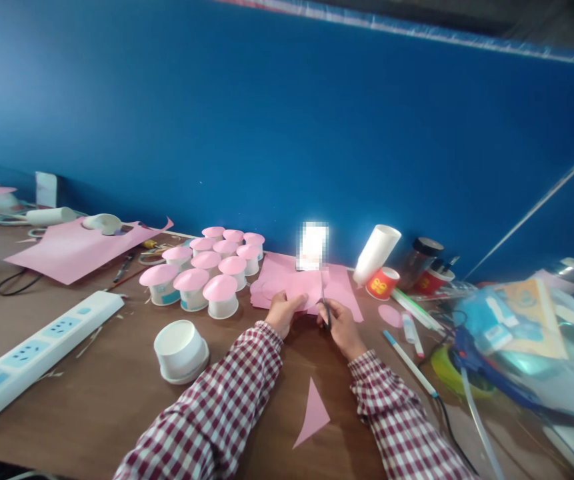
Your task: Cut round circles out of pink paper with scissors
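Between my hands is a piece of pink paper, held over more pink sheets lying on the table. My left hand pinches the paper's near left edge, thumb on top. In my right hand is a pair of scissors with dark handles, its blades pointing away from me at the paper's right part. A pink offcut, roughly triangular, lies on the table between my forearms. Left of the paper stand several white cups topped with pink paper discs.
A white power strip and an upturned white tub lie to the left. A white roll, a red cup, pens and a glue gun are on the right. Behind the table rises a blue wall.
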### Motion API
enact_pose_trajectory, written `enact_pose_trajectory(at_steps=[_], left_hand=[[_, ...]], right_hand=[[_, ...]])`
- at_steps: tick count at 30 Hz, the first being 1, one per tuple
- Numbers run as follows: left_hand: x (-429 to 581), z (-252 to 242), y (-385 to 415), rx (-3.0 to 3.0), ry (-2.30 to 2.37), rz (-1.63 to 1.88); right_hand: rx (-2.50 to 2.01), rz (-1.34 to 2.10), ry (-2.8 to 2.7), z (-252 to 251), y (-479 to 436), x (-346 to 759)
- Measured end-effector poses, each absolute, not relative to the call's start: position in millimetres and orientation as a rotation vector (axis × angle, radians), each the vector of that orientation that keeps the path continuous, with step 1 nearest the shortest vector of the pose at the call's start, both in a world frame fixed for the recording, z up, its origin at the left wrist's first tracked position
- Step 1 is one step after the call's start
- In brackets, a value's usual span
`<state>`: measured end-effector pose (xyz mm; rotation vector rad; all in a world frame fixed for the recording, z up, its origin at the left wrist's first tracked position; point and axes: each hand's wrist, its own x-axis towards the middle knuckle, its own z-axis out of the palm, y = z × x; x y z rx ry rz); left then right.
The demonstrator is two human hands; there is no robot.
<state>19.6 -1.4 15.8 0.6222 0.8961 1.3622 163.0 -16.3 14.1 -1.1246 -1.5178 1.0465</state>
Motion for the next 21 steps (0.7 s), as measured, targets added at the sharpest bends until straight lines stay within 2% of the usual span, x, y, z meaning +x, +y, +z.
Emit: enact_pose_trajectory(at_steps=[21], left_hand=[[14.8,16.0,3.0,0.425,0.791,1.443]], right_hand=[[-1.177,0.818,-1.372,9.2,-11.6,166.1]])
